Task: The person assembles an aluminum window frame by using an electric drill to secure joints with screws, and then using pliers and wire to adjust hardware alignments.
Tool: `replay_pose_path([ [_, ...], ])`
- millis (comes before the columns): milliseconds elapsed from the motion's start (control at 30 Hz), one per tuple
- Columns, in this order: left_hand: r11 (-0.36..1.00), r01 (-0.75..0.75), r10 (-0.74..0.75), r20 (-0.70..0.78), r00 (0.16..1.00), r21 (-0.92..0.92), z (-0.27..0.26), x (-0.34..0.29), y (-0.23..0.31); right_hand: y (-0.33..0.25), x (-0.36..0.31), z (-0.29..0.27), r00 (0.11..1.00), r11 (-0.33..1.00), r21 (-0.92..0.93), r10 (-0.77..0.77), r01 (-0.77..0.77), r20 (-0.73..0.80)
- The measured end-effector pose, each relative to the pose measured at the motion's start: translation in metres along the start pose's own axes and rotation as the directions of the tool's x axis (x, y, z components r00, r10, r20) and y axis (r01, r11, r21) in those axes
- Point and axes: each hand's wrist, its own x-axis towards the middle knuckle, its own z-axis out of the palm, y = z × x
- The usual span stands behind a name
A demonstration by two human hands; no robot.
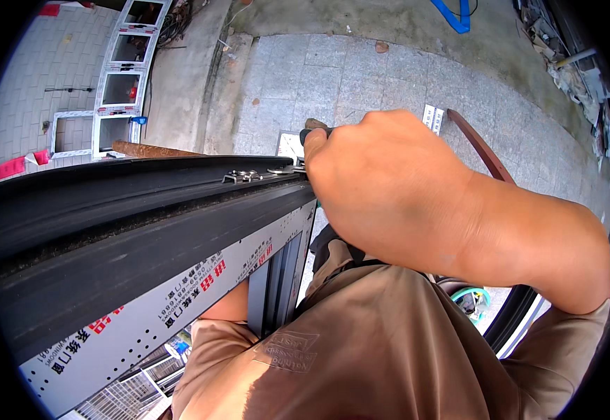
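Note:
My right hand (375, 175) is closed at the near-right end of a long dark window-frame profile (137, 255). A small black piece (307, 134) pokes out beyond the thumb; the rest of what the fingers hold is hidden behind the hand. Several small silver metal fittings (243, 176) lie on top of the profile, just left of the hand. White printed protective film (207, 283) covers the profile's side. Below it, a grey upright profile (275, 287) stands against my body. Part of my left forearm (228, 305) shows behind the frame, which hides the left hand.
White-framed panels (119, 89) stand at the far left, with a rusty bar (157, 149) nearer. On the paved floor lie a reddish-brown bar (483, 147) and a blue strap (453, 17). A green-rimmed container (485, 297) is at my right side; debris (564, 70) lines the right edge.

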Motion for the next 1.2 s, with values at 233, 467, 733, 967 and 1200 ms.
replay_pose_path([
  [233, 1.000, 0.004, -0.004, -0.006, 1.000, 0.001, 0.000, 0.004, 0.000, 0.039, 0.015, -0.012, 0.977, 0.987, -0.093, 0.109, -0.128, -0.182],
  [467, 1.000, 0.019, -0.019, -0.012, 1.000, -0.004, 0.000, 0.004, -0.003, 0.037, 0.009, -0.005, 0.979, 0.998, -0.068, 0.002, -0.016, -0.202],
  [733, 0.998, 0.039, -0.039, 0.008, 0.999, -0.043, 0.002, 0.014, -0.019, 0.028, -0.001, 0.000, 0.998, 0.991, 0.124, 0.059, -0.058, -0.004],
  [967, 0.996, 0.071, -0.073, -0.029, 0.997, -0.047, 0.004, 0.020, -0.030, 0.072, 0.009, 0.013, 0.887, 0.897, 0.398, 0.331, -0.190, -0.323],
  [1200, 0.719, 0.610, -0.580, -0.197, 0.790, 0.332, -0.003, 0.034, -0.078, 0.101, 0.015, 0.059, 0.785, 0.605, 0.752, 0.587, -0.261, -0.200],
])
